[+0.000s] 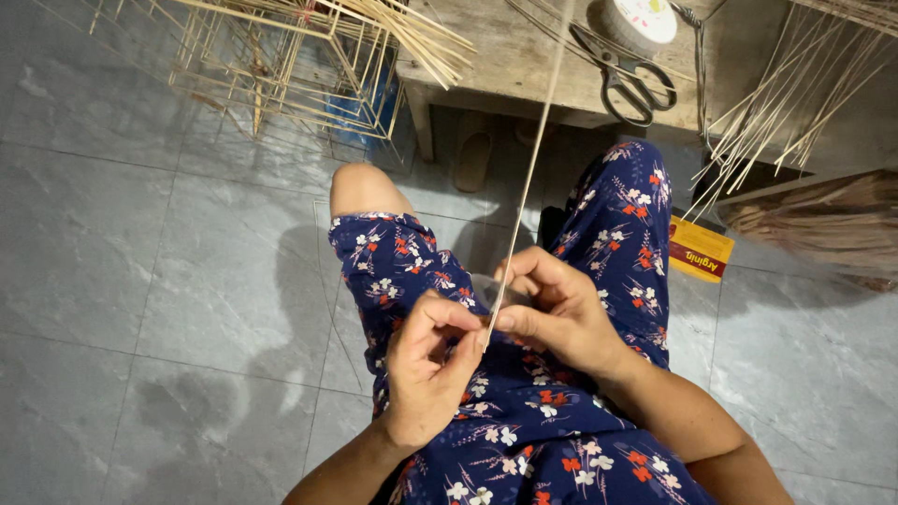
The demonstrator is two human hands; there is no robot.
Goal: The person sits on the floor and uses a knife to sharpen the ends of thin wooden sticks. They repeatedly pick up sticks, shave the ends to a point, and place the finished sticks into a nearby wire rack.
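Left hand (pixel 426 374): closed, pinched on the lower end of the bamboo stick (pixel 533 159).
Right hand (pixel 552 309): clamped on the same stick.
Counter (pixel 505 65): scissors (pixel 622 75) laid on top.

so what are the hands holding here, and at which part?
A thin bamboo stick, pinched at its lower end between the left hand and right hand; the rest rises toward the wooden table.

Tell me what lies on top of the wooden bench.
On the wooden bench lie black-handled scissors, a round white roll and loose thin sticks. The frame edge cuts off the bench's far part.
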